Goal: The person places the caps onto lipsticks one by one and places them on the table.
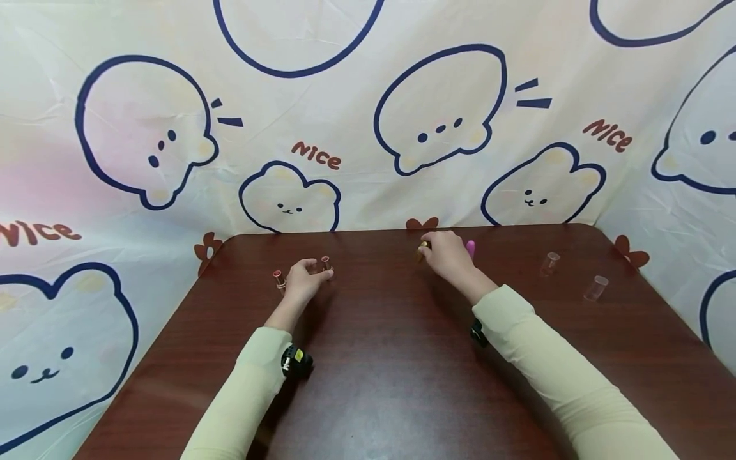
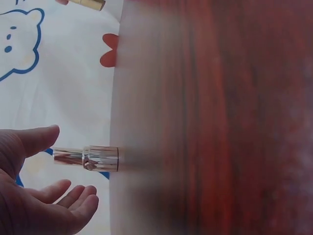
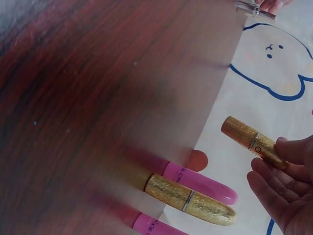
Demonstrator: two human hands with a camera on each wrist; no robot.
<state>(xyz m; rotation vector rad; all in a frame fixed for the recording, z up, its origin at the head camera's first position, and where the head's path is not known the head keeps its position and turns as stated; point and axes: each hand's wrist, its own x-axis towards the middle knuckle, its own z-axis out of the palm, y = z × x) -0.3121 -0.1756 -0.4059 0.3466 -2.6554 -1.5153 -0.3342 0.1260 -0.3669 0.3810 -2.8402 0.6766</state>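
My left hand [image 1: 300, 281] is at the far left of the table, thumb and fingers spread around an upright rose-gold lipstick tube [image 2: 101, 158] without gripping it. In the left wrist view a gap shows on either side of that tube. A second rose-gold lipstick tube [image 1: 279, 279], reddish at its top, stands just left of this hand. Near the back edge, my right hand [image 1: 451, 255] pinches a glittery gold lipstick tube [image 3: 240, 133] between thumb and fingers, held above the table. Beside it stand another gold tube [image 3: 171, 193], a pink tube [image 3: 210, 186] and a second pink tube [image 3: 152, 226].
Two clear plastic caps [image 1: 596, 289] stand on the right part of the brown table [image 1: 368, 358]. A cartoon-printed cloth [image 1: 356, 115] hangs along the back and both sides of the table.
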